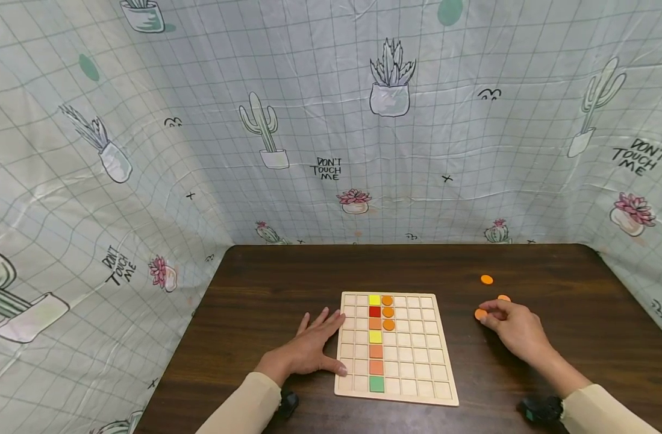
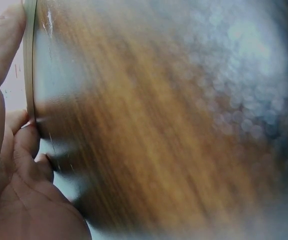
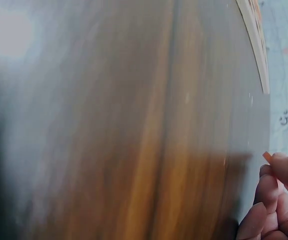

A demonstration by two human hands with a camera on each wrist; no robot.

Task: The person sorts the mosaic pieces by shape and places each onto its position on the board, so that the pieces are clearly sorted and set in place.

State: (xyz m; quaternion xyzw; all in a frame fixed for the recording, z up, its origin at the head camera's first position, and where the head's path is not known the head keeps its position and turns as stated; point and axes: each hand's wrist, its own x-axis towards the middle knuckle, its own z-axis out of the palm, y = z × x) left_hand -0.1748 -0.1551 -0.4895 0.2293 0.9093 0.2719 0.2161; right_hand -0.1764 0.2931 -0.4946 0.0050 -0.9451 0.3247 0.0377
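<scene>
A light wooden grid board (image 1: 420, 355) lies on the table in the head view. One column holds coloured squares (image 1: 376, 351) in yellow, red, orange and green. Beside its upper end, three orange discs (image 1: 388, 312) fill cells of the neighbouring column. My left hand (image 1: 308, 351) rests at the board's left edge with fingers spread, thumb near the lower corner; the left wrist view shows fingers along the board's side. To the right of the board, my right hand (image 1: 517, 330) pinches an orange disc (image 1: 480, 314) between thumb and fingertips. That disc's edge (image 3: 267, 157) also shows in the right wrist view.
Another orange disc (image 1: 487, 279) lies farther back on the dark wooden table (image 1: 287, 271). One more disc (image 1: 504, 298) shows partly behind my right hand. A cactus-print cloth (image 1: 320, 132) hangs round the table's back and sides.
</scene>
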